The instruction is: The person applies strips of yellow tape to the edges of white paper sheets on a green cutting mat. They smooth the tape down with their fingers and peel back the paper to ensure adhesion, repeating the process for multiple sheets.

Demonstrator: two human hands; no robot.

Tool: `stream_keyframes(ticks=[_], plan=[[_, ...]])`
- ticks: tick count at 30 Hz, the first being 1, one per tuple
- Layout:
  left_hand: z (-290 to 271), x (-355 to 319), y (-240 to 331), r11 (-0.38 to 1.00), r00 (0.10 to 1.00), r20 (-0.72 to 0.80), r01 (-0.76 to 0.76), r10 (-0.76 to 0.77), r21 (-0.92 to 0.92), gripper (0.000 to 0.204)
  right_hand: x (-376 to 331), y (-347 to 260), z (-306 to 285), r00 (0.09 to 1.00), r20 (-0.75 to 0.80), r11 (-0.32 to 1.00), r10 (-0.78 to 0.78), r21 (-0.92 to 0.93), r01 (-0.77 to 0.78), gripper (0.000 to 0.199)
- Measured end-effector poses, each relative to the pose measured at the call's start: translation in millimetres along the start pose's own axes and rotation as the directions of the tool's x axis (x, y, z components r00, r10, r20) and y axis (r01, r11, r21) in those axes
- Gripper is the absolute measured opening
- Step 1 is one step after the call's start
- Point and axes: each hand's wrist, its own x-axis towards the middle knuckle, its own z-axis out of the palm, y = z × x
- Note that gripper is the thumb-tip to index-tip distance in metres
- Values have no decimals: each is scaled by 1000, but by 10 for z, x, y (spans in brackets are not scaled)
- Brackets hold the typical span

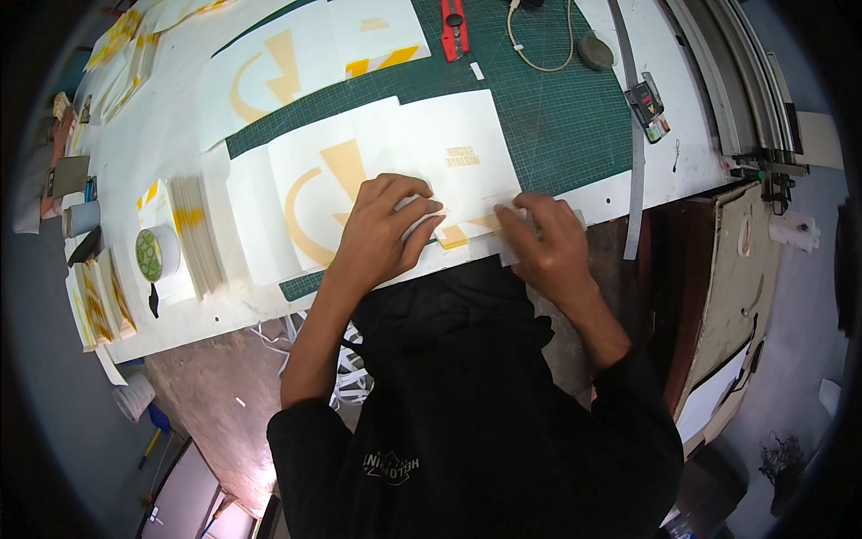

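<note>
A white printed sheet (pixel 423 135) with pale orange shapes and creases lies on the green cutting mat (pixel 575 117), along the table's near edge. My left hand (pixel 386 220) is on its near part, with fingers curled and thumb and fingertips pinched together at a folded bit of the paper. Just beside the fingertips shows a small yellow patch (pixel 452 241). My right hand (pixel 549 241) is at the sheet's near right corner, its fingers bent and smeared by motion. Something pale and thin shows around that hand; I cannot make out what it is.
A second printed sheet (pixel 296 67) lies farther back, near a red utility knife (pixel 454 31). Left stand a tape roll (pixel 158 253) and a stack of folded paper (pixel 193 229). Right are a steel ruler (pixel 636 180), a small black device (pixel 646 110) and a cable (pixel 548 67).
</note>
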Motion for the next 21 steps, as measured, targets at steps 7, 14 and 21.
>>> stream_keyframes(ticks=[7,14,21], plan=[[-47,-21,56,998,998,23,56,-55,-33,18,271,102,47,936,292,978,-197,124,167,28],[-66,-145,217,993,991,65,115,-116,27,33,507,305,124,851,522,944,-63,308,-120,42],[13,-370,297,990,986,113,110,-120,87,46,712,226,109,761,639,914,113,233,-332,35]])
